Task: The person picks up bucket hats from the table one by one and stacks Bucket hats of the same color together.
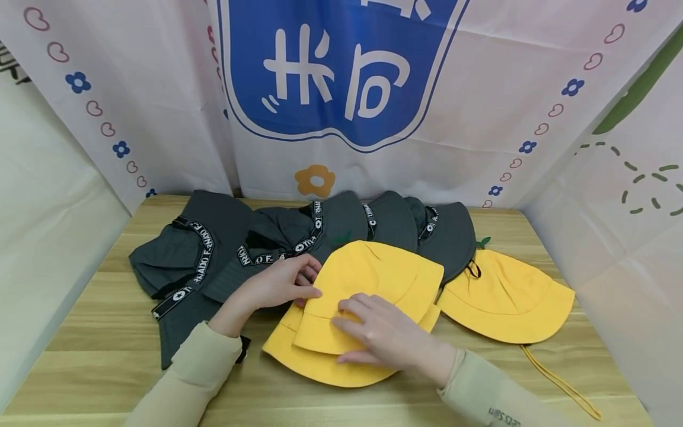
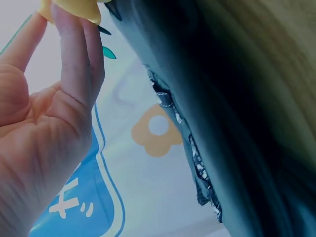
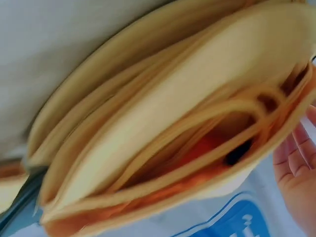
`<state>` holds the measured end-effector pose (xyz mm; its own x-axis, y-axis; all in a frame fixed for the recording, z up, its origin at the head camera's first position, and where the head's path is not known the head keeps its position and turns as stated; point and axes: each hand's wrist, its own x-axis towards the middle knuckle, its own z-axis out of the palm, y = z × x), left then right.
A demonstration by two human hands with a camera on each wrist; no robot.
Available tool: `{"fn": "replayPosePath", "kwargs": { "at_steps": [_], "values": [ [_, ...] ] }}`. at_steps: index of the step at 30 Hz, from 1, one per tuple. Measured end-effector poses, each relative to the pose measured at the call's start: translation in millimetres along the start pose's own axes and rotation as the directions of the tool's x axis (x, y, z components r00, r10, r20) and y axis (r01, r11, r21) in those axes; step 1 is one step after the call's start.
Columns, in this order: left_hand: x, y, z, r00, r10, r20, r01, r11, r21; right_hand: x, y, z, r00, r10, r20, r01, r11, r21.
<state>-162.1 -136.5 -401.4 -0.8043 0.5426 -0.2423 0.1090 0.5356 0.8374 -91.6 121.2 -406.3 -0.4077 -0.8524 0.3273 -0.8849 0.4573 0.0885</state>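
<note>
Two bucket hats lie stacked at the front middle: an upper yellow hat (image 1: 373,270) over a lower yellow hat (image 1: 341,373). My left hand (image 1: 280,279) pinches the upper hat's left side between thumb and fingers; the left wrist view shows the yellow cloth (image 2: 81,9) at those fingertips. On the front of the same hat rests my right hand (image 1: 381,329), fingers loosely spread over the cloth. Seen from the brim side in the right wrist view, the yellow hats (image 3: 163,94) show layered edges, an orange inside and a cord loop.
Several dark grey hats (image 1: 448,243) with black lettered straps overlap along the back, reaching to a left-hand grey hat (image 1: 176,252). A third yellow hat (image 1: 507,296) lies at the right, its cord (image 1: 560,382) trailing forward. A printed white cloth (image 1: 480,118) hangs behind the wooden table (image 1: 80,362).
</note>
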Motion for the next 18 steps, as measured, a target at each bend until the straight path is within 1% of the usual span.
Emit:
{"fn": "replayPosePath", "kwargs": {
  "at_steps": [2,3,4,6,8,9,11,12,14,15,16,17,18],
  "values": [
    [0.6,-0.5,0.2,1.000,0.002,-0.005,-0.002,1.000,0.023,-2.4,10,-4,0.997,0.079,0.012,-0.079,0.996,0.029],
    [1.0,-0.5,0.4,1.000,0.005,-0.007,-0.005,1.000,0.031,-3.3,16,-6,0.992,0.129,0.018,-0.129,0.991,0.034],
    [1.2,-0.1,0.6,1.000,0.007,-0.010,-0.007,0.999,0.044,-4.3,23,-8,0.983,0.183,0.022,-0.184,0.982,0.036],
    [1.0,0.7,0.9,1.000,0.015,-0.010,-0.014,0.998,0.062,-7.4,38,-13,0.953,0.302,0.034,-0.303,0.952,0.042],
    [0.6,1.3,1.2,1.000,0.025,-0.006,-0.024,0.997,0.068,-11.6,55,-17,0.909,0.414,0.050,-0.416,0.907,0.060],
    [0.3,1.7,1.4,1.000,0.030,-0.002,-0.030,0.997,0.069,-14.6,64,-18,0.883,0.466,0.056,-0.469,0.880,0.073],
    [-0.2,2.2,1.7,0.999,0.043,0.003,-0.043,0.997,0.070,-21.3,80,-18,0.821,0.562,0.103,-0.570,0.816,0.098],
    [-0.6,2.5,1.9,0.999,0.049,0.005,-0.050,0.996,0.069,-24.8,87,-18,0.786,0.602,0.139,-0.617,0.780,0.108],
    [-1.1,3.4,2.2,0.998,0.062,0.006,-0.062,0.996,0.069,-31.3,99,-17,0.716,0.663,0.216,-0.694,0.708,0.129],
    [-1.1,3.7,2.4,0.997,0.075,0.007,-0.075,0.995,0.072,-34.3,103,-17,0.687,0.682,0.250,-0.722,0.678,0.136],
    [-1.4,4.5,2.4,0.997,0.079,0.005,-0.079,0.994,0.071,-36.9,107,-16,0.662,0.695,0.281,-0.745,0.652,0.142],
    [-1.6,5.1,2.5,0.997,0.082,0.005,-0.082,0.994,0.067,-39.0,110,-15,0.646,0.701,0.302,-0.759,0.633,0.153],
    [-1.8,5.9,2.6,0.996,0.085,0.003,-0.085,0.995,0.060,-41.0,112,-14,0.636,0.705,0.314,-0.768,0.620,0.163]
  ]
}}
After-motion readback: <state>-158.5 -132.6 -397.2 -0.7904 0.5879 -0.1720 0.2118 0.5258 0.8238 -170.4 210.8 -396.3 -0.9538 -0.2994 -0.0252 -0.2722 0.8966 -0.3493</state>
